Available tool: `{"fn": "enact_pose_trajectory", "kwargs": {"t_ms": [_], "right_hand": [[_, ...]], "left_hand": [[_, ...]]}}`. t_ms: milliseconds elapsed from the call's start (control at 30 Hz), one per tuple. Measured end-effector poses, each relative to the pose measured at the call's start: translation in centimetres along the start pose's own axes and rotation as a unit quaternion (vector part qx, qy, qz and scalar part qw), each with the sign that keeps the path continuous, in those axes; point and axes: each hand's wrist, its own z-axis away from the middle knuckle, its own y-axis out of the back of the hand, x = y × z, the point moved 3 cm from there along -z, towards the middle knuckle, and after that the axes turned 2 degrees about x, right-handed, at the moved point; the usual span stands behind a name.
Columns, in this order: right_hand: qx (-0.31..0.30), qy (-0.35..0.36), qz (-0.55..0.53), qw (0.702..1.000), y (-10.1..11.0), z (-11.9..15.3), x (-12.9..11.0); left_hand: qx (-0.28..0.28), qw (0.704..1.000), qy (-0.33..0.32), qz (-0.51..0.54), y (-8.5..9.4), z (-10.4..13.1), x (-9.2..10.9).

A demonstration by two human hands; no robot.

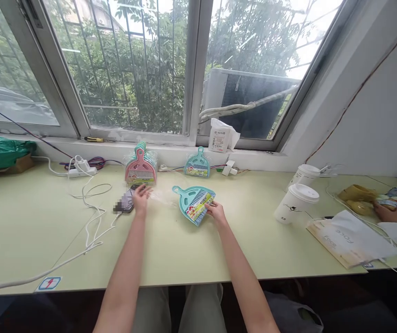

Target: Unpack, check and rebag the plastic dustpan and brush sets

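Note:
My right hand (216, 212) grips the lower right edge of a teal dustpan (186, 200), tilted above the table. A blue-bristled brush with a printed card label lies against its face. My left hand (140, 200) is closed, with a clear plastic bag (160, 197) trailing right from its fingers. Just left of that hand lies a phone (127, 201), partly hidden by it. Behind it stands a row of wrapped dustpan sets (140, 167), a pink one in front. Another teal dustpan set (197, 163) leans upright against the sill.
Two white paper cups (296, 203) stand right, near a paper bag (349, 238). At the far right, another person's hands (388, 212) hold something. White cables (92, 222) and a power strip (82, 171) lie left. A tissue pack (222, 135) sits on the sill.

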Motion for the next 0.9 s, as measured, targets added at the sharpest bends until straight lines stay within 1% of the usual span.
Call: {"fn": "enact_pose_trajectory", "kwargs": {"t_ms": [67, 100, 133, 167, 200, 233, 267, 300, 333, 367, 400, 433, 467, 500, 533, 567, 600, 633, 700, 767, 833, 900], "right_hand": [[0.030, 0.003, -0.020, 0.999, 0.9, -0.5, -0.2], [0.044, 0.002, -0.031, 0.999, 1.3, -0.8, -0.2], [0.054, 0.000, -0.041, 0.998, 1.6, -1.0, -0.1], [0.060, -0.003, -0.050, 0.997, 1.8, -1.1, 0.0], [0.062, -0.005, -0.057, 0.996, 1.8, -1.2, 0.1], [0.061, -0.006, -0.061, 0.996, 1.8, -1.3, 0.3], [0.059, -0.006, -0.062, 0.996, 1.7, -1.3, 0.4], [0.057, -0.006, -0.061, 0.996, 1.4, -1.2, 0.6], [0.054, -0.005, -0.061, 0.997, 1.2, -1.1, 0.7], [0.049, -0.003, -0.062, 0.997, 0.9, -1.0, 0.8], [0.040, 0.000, -0.065, 0.997, 0.5, -0.8, 0.8], [0.027, 0.005, -0.069, 0.997, 0.1, -0.7, 0.9], [0.010, 0.011, -0.073, 0.997, -0.4, -0.5, 0.9], [-0.012, 0.018, -0.072, 0.997, -0.8, -0.4, 1.0], [-0.034, 0.022, -0.063, 0.997, -1.1, -0.3, 1.0], [-0.051, 0.019, -0.041, 0.998, -1.3, -0.2, 1.1], [-0.057, 0.009, -0.005, 0.998, -1.3, -0.3, 1.3], [-0.051, -0.005, 0.038, 0.998, -1.0, -0.4, 1.4], [-0.010, -0.028, 0.108, 0.994, 0.1, -0.9, 1.2], [0.054, -0.014, 0.100, 0.993, 1.8, -1.5, 0.5], [0.119, 0.007, 0.047, 0.992, 3.6, -1.9, -0.5], [0.164, 0.001, 0.052, 0.985, 4.7, -2.0, -1.2]], "left_hand": [[0.082, 0.992, -0.068, -0.067, 3.5, -1.1, 1.3], [0.127, 0.981, -0.085, -0.116, 5.2, -1.2, 2.0], [0.178, 0.964, -0.090, -0.179, 6.7, -1.0, 2.7], [0.230, 0.939, -0.091, -0.238, 8.0, -0.6, 3.4], [0.278, 0.913, -0.090, -0.285, 8.9, 0.0, 4.0], [0.314, 0.890, -0.092, -0.317, 9.2, 0.7, 4.6], [0.335, 0.876, -0.100, -0.333, 9.0, 1.3, 5.1], [0.335, 0.874, -0.113, -0.335, 8.1, 1.9, 5.5], [0.312, 0.884, -0.130, -0.322, 6.7, 2.3, 5.6], [0.264, 0.906, -0.143, -0.298, 4.8, 2.8, 5.4], [0.181, 0.937, -0.146, -0.260, 2.5, 3.2, 4.9], [0.082, 0.968, -0.127, -0.201, -0.1, 3.7, 4.0], [-0.016, 0.988, -0.081, -0.128, -2.7, 4.3, 2.9], [-0.128, 0.990, -0.016, -0.061, -5.2, 5.2, 1.6], [-0.220, 0.974, 0.054, -0.009, -7.3, 6.2, 0.2], [-0.267, 0.958, 0.101, 0.024, -8.8, 7.0, -0.9], [-0.271, 0.954, 0.119, 0.046, -9.7, 7.5, -1.8], [-0.264, 0.956, 0.116, 0.057, -10.0, 7.7, -2.5], [-0.223, 0.969, 0.085, 0.063, -9.6, 7.2, -3.4], [-0.184, 0.979, 0.059, 0.059, -8.6, 6.1, -3.7], [-0.155, 0.985, 0.049, 0.058, -7.6, 5.0, -3.9], [-0.138, 0.988, 0.040, 0.054, -7.2, 4.6, -3.7]]}}
